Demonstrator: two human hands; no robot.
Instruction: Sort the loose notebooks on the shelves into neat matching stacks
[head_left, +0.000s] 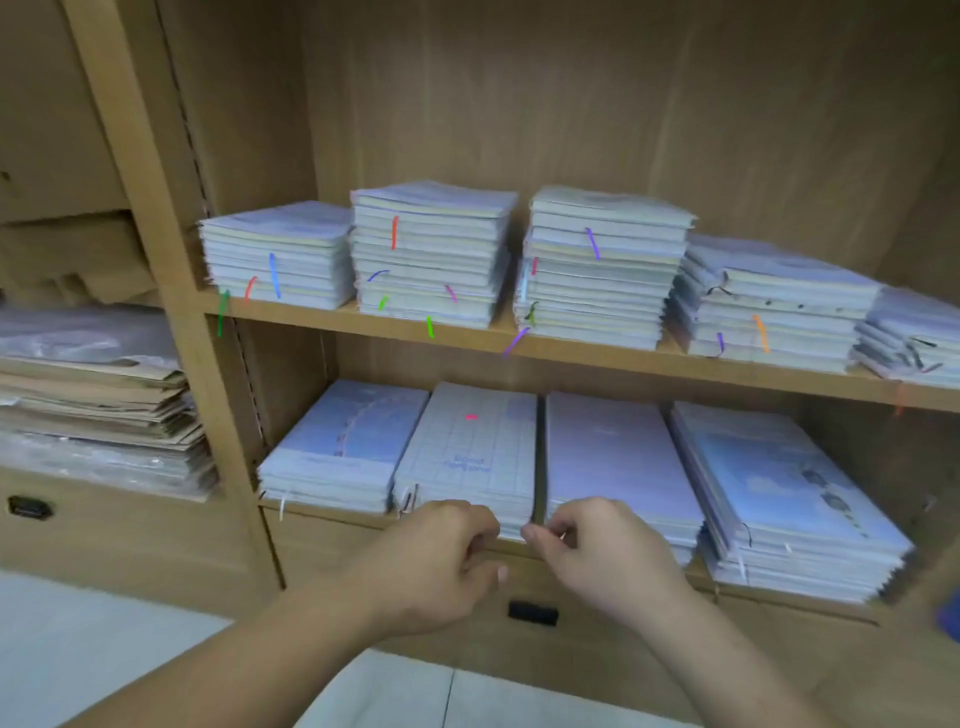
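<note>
On the lower shelf (332, 512) lie several low stacks of pale blue and lilac notebooks. The second stack from the left has a grid cover (470, 447) with a pink mark. My left hand (441, 556) is at this stack's front edge, fingers curled against the notebook ends. At the stack's front right corner, beside the gap to the lilac stack (613, 457), my right hand (592, 545) pinches with thumb and forefinger. The fingertips of both hands are partly hidden. The upper shelf (571, 356) bears several taller stacks with coloured ribbon markers.
A brown upright (156, 218) divides off the left bay, where brown envelopes and plastic-wrapped sheets (93, 405) are piled. Drawers with black handles (532, 613) sit below the lower shelf. Pale floor tiles (104, 649) lie under my arms.
</note>
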